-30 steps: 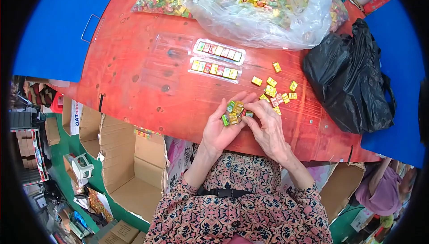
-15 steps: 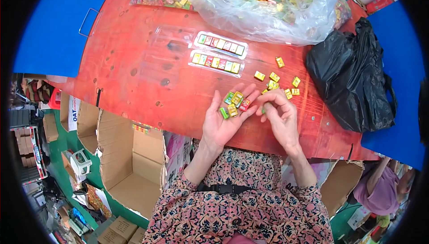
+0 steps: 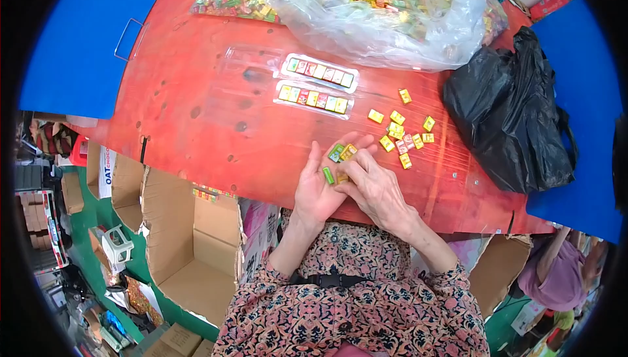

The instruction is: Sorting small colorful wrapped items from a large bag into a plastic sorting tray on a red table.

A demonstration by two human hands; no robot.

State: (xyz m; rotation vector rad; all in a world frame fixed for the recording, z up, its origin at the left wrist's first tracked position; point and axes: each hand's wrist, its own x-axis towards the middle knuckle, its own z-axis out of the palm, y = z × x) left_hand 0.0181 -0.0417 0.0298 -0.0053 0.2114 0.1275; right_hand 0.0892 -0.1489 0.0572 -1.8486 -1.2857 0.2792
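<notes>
My left hand (image 3: 316, 190) lies palm up over the table's near edge, fingers stretched, cradling several small shiny wrapped candies. A green candy (image 3: 328, 175) rests low on the palm, and another green candy (image 3: 336, 153) lies beside a yellow candy (image 3: 348, 152) near the fingers. My right hand (image 3: 376, 190) reaches across from the right, thumb and fingertips pinched on a yellowish candy at the palm; the fingers mostly cover it. Loose candies (image 3: 396, 130), mostly yellow with some red, lie on the table beyond my right hand.
Two clear trays (image 3: 320, 73) hold rows of candies on the red table (image 3: 190, 108). Behind them a big clear plastic bag (image 3: 392, 36) bulges with candies. A black plastic bag (image 3: 510, 115) sits at the right. An open cardboard box (image 3: 173, 239) stands below the left edge.
My right hand has moved left onto my left palm, covering part of the candies. A red-and-white cluster among the loose candies, hidden before by that hand, now shows.
</notes>
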